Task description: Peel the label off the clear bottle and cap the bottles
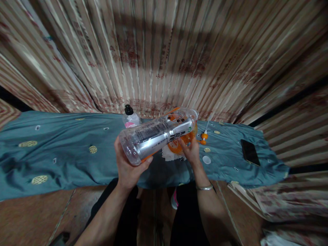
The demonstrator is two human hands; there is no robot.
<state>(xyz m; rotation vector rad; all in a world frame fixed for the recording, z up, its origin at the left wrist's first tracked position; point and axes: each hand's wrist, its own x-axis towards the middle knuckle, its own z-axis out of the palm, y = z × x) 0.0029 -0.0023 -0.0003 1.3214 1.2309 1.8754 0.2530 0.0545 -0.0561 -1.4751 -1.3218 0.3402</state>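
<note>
We see a big clear bottle (157, 136) held up over the desk (74, 153). It is smooth, shiny plastic we can see through, with a wide round bottom and a thin neck. Its wrap is silver with dark writing, and some orange with dark dots. It leans nearly flat, bottom at 8 o'clock and neck at 2 o'clock. Our left hand (129, 167) holds it by the bottom end.

At 3 o'clock from its middle is an orange bottle (189, 136), partly hidden. Our right hand (191, 150) holds that one, thumb on one side and fingers on the other. We cannot tell if the two bottles touch.

A crumpled white cloth (167, 155) lies at about 5 o'clock. At 3 o'clock, past the right hand, is an orange pump top (204, 136) with a clear tube, then a black phone (250, 152) farther out. A little white cap (206, 160) sits near 4 o'clock. At 10 o'clock stands a bottle with a black top (131, 119). A striped curtain (153, 51) hangs at 12 o'clock.
</note>
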